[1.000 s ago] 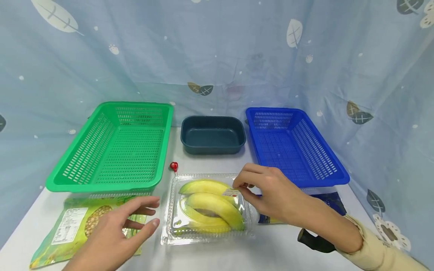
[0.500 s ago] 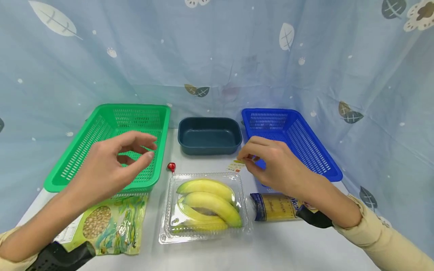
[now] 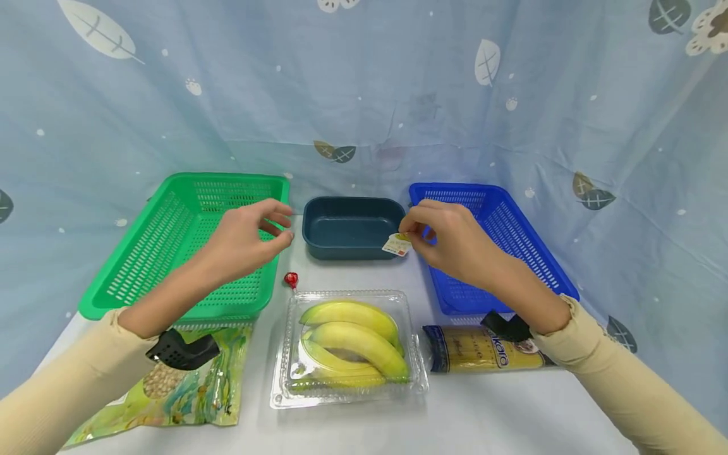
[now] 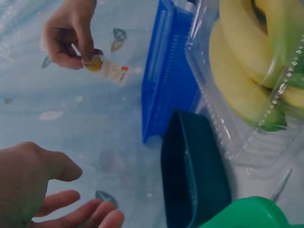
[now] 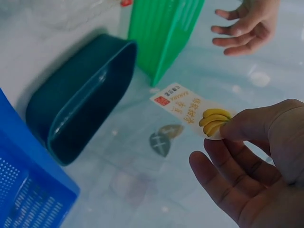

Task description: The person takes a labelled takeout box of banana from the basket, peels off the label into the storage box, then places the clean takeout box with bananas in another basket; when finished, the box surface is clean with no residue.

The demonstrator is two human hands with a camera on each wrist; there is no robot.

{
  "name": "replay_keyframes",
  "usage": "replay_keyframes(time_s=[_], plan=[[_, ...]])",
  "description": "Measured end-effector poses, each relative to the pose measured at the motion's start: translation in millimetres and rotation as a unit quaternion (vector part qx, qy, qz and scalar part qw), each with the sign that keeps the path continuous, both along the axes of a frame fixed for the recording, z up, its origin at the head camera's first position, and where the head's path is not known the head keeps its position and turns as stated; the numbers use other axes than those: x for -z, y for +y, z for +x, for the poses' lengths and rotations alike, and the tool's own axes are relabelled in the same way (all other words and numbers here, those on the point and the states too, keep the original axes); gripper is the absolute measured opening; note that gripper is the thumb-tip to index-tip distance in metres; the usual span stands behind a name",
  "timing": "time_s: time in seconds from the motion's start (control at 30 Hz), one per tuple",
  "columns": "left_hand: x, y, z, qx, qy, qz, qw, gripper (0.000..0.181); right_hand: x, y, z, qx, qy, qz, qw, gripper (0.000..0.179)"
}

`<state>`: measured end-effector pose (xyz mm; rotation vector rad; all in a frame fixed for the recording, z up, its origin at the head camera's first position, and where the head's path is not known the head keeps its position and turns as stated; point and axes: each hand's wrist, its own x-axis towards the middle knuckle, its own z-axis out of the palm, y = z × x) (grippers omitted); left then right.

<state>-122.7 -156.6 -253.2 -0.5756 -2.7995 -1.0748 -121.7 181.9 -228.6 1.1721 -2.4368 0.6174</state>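
My right hand (image 3: 418,232) (image 5: 223,135) pinches a small banana label sticker (image 3: 397,245) (image 5: 192,110) (image 4: 110,70) between thumb and fingertip, held in the air over the right end of the dark teal tub (image 3: 354,226) (image 5: 80,95) (image 4: 192,171). My left hand (image 3: 272,229) (image 4: 57,199) hovers with relaxed, spread fingers over the green basket's (image 3: 190,243) right rim and holds nothing. A clear clamshell box of bananas (image 3: 348,344) (image 4: 247,71) lies closed on the table in front of me.
A blue basket (image 3: 489,243) (image 4: 166,76) stands at the right behind my right wrist. A small red sweet (image 3: 291,279) lies by the green basket. A green snack pouch (image 3: 170,385) lies front left, a pasta packet (image 3: 483,349) front right. A leaf-print cloth backs the table.
My right hand peeled the sticker off the banana box and carried it up and back toward the teal tub. My left hand rose from the table and moved toward the tub.
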Motion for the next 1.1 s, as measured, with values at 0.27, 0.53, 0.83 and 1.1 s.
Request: replay_keyframes(time_s=[0.27, 0.53, 0.83, 1.1], plan=[[10.1, 5.7, -27.0, -0.008, -0.076, -0.004, 0.9971, 0.041, 20.2, -7.8, -36.6, 0.045, -0.060, 0.013, 0.9971, 0.011], [21.0, 12.0, -57.7, -0.013, -0.087, -0.025, 0.9958, 0.044, 28.2, -16.3, -71.5, 0.046, -0.074, 0.063, 0.9942, 0.012], [29.6, 26.0, -91.7, -0.028, -0.158, -0.055, 0.9855, 0.060, 40.1, -26.3, -106.8, 0.087, -0.132, 0.099, 0.9824, 0.012], [45.9, 44.5, -110.9, -0.002, -0.196, -0.123, 0.9728, 0.075, 57.2, -35.9, -123.4, 0.095, -0.153, 0.134, 0.9745, 0.020]])
